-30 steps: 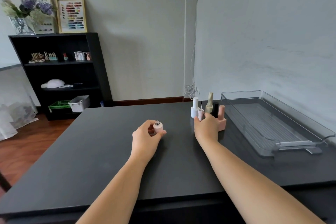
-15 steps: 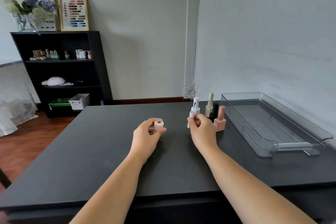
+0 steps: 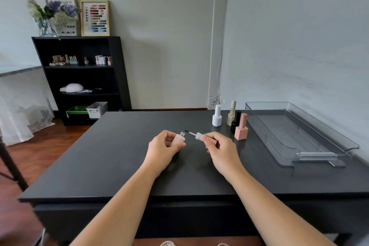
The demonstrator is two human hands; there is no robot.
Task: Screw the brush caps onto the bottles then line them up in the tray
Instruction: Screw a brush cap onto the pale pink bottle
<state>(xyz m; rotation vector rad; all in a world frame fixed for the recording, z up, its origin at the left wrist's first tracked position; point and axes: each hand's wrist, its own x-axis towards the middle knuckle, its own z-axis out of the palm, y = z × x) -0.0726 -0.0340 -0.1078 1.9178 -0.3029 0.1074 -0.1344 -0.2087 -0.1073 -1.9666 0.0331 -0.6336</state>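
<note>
While the left hand [image 3: 162, 151] clamps the open pink bottle [image 3: 178, 139] at table centre, the right hand [image 3: 220, 149] pinches the brush cap [image 3: 201, 136] (bristles pointing nine o'clock); feed the brush straight into the neck before twisting.

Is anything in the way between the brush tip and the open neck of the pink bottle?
Nothing visible. The brush cap in the right hand points its tip at the open neck of the pink bottle in the left hand, with only a clear gap above the table between them.
</note>
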